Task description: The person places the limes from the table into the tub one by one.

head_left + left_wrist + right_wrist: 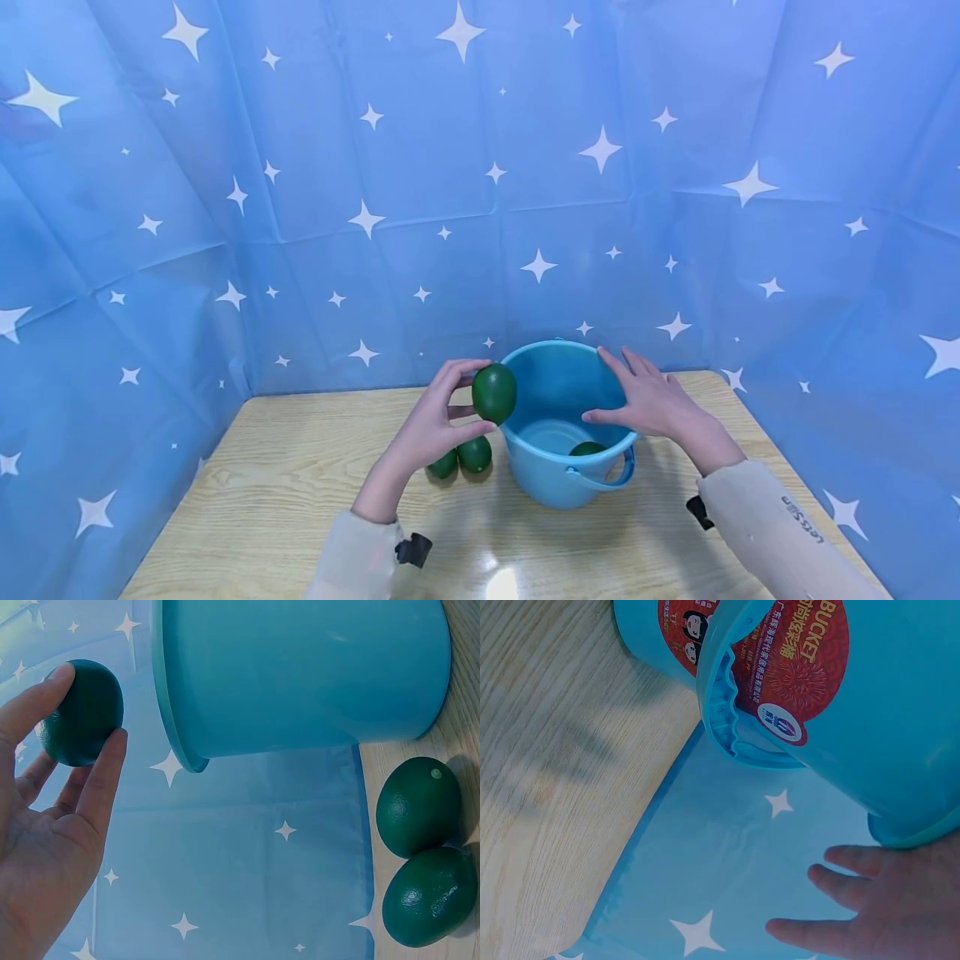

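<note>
Pinched between the thumb and fingers of my left hand (437,417) is a dark green avocado (494,393), held up at the left rim of a blue bucket (551,487). The left wrist view shows this avocado (84,712) off the bucket's side, apart from the rim. My right hand (648,396) is at the bucket's right rim, its fingers spread and holding nothing. Inside the bucket lies another green avocado (587,448), partly hidden by the front wall. On the table left of the bucket, two more avocados (475,454) sit side by side.
The bucket's handle (611,482) hangs down at its front right, and a red label (791,660) is on its side. The wooden table (262,492) ends at a blue star-patterned curtain (420,183) at the back and sides.
</note>
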Demonstrator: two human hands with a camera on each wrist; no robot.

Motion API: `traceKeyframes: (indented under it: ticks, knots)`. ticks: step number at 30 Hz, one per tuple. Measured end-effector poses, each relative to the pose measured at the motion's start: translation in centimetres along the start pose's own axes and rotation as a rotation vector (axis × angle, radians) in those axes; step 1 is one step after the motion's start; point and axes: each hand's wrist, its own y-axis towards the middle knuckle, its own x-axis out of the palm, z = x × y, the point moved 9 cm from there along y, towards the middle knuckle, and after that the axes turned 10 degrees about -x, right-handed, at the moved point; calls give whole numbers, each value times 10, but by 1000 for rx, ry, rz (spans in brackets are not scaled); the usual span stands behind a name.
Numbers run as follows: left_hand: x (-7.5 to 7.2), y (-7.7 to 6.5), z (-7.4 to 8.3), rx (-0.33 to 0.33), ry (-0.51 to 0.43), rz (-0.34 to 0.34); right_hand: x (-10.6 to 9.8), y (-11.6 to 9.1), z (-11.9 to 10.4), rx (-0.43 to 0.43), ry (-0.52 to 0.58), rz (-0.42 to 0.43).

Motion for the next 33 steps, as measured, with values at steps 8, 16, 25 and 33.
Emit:
traceKeyframes:
  ticks: [8, 16, 25, 33]
  knots:
    - [2, 3, 2, -11, 16, -2, 0, 1, 0, 2, 5, 4]
    - [4, 4, 5, -2, 24, -10, 2, 1, 2, 10, 14, -3]
    - [8, 6, 8, 14, 22, -24, 0, 0, 1, 6, 11, -1]
    - [10, 7, 10, 23, 28, -27, 0, 1, 1, 0, 13, 6]
